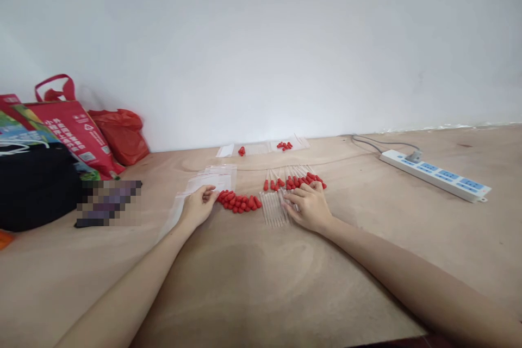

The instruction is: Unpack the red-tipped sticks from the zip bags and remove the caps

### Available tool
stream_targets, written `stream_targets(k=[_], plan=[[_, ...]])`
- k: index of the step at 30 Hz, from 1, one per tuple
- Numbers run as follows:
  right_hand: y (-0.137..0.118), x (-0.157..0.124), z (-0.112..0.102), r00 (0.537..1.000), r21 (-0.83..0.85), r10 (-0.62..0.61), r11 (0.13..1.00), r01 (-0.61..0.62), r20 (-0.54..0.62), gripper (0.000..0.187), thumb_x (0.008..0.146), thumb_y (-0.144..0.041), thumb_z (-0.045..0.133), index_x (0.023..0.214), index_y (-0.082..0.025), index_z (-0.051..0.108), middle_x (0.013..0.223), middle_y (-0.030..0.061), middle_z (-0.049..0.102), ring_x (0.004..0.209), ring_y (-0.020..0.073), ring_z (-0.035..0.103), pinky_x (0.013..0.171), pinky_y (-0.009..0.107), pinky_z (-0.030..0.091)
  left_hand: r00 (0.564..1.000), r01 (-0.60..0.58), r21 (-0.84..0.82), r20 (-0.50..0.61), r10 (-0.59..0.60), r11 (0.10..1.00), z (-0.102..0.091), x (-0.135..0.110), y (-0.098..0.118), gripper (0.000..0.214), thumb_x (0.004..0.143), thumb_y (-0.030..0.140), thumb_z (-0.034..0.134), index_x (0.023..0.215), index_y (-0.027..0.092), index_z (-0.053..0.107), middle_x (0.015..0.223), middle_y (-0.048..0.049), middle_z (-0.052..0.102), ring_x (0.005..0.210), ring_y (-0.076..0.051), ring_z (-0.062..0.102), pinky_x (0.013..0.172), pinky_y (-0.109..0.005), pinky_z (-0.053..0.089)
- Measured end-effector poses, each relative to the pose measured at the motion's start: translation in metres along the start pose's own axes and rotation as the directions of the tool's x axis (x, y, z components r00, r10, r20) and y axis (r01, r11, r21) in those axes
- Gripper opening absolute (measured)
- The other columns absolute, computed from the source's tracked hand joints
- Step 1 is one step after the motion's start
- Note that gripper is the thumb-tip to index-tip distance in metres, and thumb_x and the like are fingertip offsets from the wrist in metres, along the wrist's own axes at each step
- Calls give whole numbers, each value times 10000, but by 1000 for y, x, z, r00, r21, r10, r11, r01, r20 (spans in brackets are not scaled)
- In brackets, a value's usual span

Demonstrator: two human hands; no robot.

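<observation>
A pile of red rubber dropper bulbs (240,203) lies in the middle of the table. My left hand (199,204) is at the left end of this pile, fingers loosely bent and apart, with nothing visible in them. To the right of the bulbs is a row of clear glass dropper tubes (272,209). My right hand (310,206) rests over the row's right end, fingers spread and touching the tubes; it hides some of them. Just behind lie droppers (302,180) with red bulbs fitted, their tubes pointing away from me.
Clear zip bags (212,176) lie beyond my left hand. More bags with red-bulbed droppers (284,145) are near the wall. A white power strip (436,174) with a grey cable lies at right. Red bags (77,133) and a black bag (36,185) stand at left, near a blurred object (108,204).
</observation>
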State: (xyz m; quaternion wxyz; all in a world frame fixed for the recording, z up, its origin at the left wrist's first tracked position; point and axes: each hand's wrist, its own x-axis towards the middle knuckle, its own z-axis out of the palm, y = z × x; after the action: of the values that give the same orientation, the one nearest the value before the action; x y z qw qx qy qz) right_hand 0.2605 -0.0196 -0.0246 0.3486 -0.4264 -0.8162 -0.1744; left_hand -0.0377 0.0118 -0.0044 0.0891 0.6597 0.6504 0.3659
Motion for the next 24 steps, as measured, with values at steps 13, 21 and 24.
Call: stream_targets(k=[13, 21, 24], plan=[[-2, 2, -8, 998, 78, 62, 995, -63, 8, 325, 816, -463, 467, 820, -207, 668, 691, 31, 626, 703, 149, 463, 729, 344, 216, 900, -405, 221, -71, 429, 887, -1, -9, 31, 222, 784, 335, 451, 818, 188, 615, 843, -54, 624, 850, -219, 548, 797, -360, 418], [21, -1, -18, 980, 12, 168, 986, -168, -102, 296, 847, -364, 452, 711, -213, 668, 636, 12, 616, 671, 131, 474, 748, 333, 206, 945, -288, 430, 274, 180, 855, 43, 11, 101, 262, 764, 397, 475, 739, 217, 663, 941, -69, 605, 991, -269, 492, 841, -408, 373], [30, -3, -21, 966, -26, 218, 974, -224, -135, 305, 848, -370, 446, 708, -220, 672, 629, 12, 616, 676, 137, 473, 753, 343, 199, 950, -229, 474, 301, 89, 850, 59, 24, 112, 339, 741, 457, 474, 651, 198, 673, 871, -108, 634, 1004, -311, 498, 841, -432, 365]])
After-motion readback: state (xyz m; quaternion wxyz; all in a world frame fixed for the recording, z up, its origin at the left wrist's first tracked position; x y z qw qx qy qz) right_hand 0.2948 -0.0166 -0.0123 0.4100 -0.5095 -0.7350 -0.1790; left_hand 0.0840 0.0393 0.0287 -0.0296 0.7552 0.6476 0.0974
